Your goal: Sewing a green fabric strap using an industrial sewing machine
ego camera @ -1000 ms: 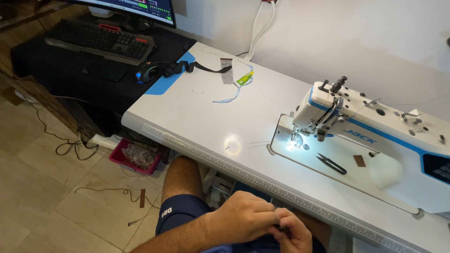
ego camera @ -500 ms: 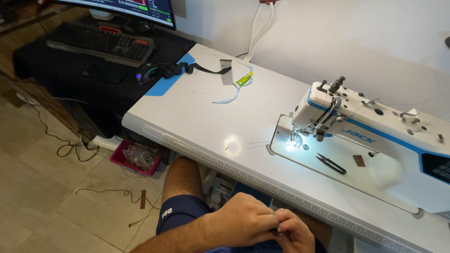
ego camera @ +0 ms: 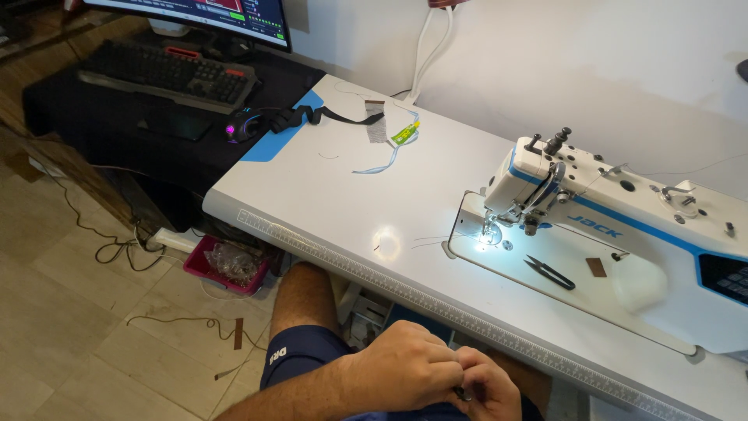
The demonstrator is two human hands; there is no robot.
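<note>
Both hands meet low in the view, over the person's lap and below the near edge of the bench [ego camera: 327,195]. The left hand [ego camera: 405,366] is curled closed with its knuckles up, and the right hand [ego camera: 489,390] is curled against it, fingertips touching. Between them they pinch a small dark thing [ego camera: 463,394], almost wholly hidden by the fingers, so its kind, its long axis and the way it points cannot be told. It lies in front of the bench, not on it. On the bench, up and to the right, stands a white and blue sewing machine [ego camera: 623,226] with its lamp lit at the needle. Black thread snips [ego camera: 549,273] lie on the machine's bed, their long axis running from upper left to lower right. Farther back on the bench lie a small green tube [ego camera: 405,135] and a black strap [ego camera: 335,117]. Left of the bench, a dark desk carries a keyboard [ego camera: 167,74] and a glowing mouse [ego camera: 240,127]. A pink basket [ego camera: 226,265] sits on the tiled floor.
</note>
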